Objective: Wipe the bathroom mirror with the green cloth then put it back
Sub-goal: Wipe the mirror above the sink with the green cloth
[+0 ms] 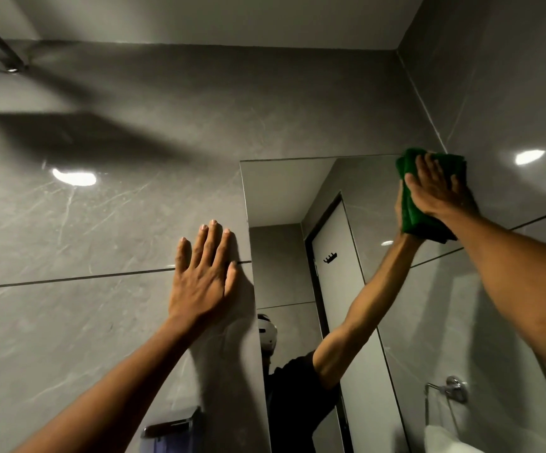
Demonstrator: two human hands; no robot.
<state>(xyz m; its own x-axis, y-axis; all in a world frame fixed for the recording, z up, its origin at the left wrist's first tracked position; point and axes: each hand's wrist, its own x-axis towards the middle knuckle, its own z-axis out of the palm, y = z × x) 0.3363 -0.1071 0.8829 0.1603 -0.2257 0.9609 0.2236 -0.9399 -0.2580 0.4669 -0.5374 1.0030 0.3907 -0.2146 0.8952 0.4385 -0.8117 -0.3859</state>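
The frameless mirror (pixel 297 197) hangs on the grey tiled wall, right of centre. My right hand (pixel 435 188) presses the folded green cloth (pixel 412 220) flat against the mirror's top right corner, fingers spread over the cloth. My left hand (pixel 204 273) lies flat on the tiles just left of the mirror's left edge, fingers apart and holding nothing. The mirror reflects my raised arm, a person in a dark shirt, and a white door.
A chrome towel ring (pixel 451 392) with a white towel (pixel 445 441) sits on the right wall, low down. A chrome holder (pixel 170 426) with something blue is fixed at the bottom, left of the mirror. A shower arm (pixel 0 47) juts out at the top left.
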